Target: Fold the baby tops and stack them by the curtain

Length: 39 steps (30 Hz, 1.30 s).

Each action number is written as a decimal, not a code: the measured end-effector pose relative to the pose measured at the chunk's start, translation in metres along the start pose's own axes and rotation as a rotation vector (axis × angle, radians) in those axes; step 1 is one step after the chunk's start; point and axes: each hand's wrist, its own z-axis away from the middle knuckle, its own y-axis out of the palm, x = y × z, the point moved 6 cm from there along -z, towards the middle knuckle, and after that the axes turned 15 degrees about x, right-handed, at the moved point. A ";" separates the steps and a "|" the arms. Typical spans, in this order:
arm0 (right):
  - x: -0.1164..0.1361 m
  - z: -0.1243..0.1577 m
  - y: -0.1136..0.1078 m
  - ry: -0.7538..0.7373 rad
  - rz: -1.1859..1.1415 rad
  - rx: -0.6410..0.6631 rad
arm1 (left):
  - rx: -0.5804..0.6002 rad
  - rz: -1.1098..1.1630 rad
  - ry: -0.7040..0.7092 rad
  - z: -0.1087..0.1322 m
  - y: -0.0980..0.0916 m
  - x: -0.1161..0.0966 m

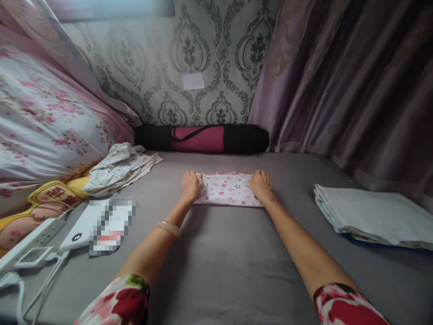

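A small white cloth with pink prints (228, 189) lies folded flat on the grey bed surface (223, 257), a pink edge showing at its far side. My left hand (191, 186) grips its left end with curled fingers. My right hand (261, 184) grips its right end the same way. Both arms stretch forward, and a pale bangle (169, 228) sits on my left wrist.
A crumpled white garment (120, 169) lies at the left by a floral quilt (43, 122). A stack of folded pale cloth (368, 216) rests at the right. A black and pink roll bag (203, 138) lies along the wall. A power strip and cables (30, 246) sit near left.
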 end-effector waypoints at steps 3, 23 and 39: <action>0.048 0.022 0.017 -0.321 0.105 0.022 | 0.104 -0.110 0.256 0.019 0.019 -0.041; 0.069 0.023 0.063 -0.603 0.264 0.178 | 0.229 -0.268 0.406 0.012 0.060 -0.046; 0.000 -0.007 0.048 -0.437 0.220 0.111 | 0.303 -0.080 0.301 -0.006 0.043 0.013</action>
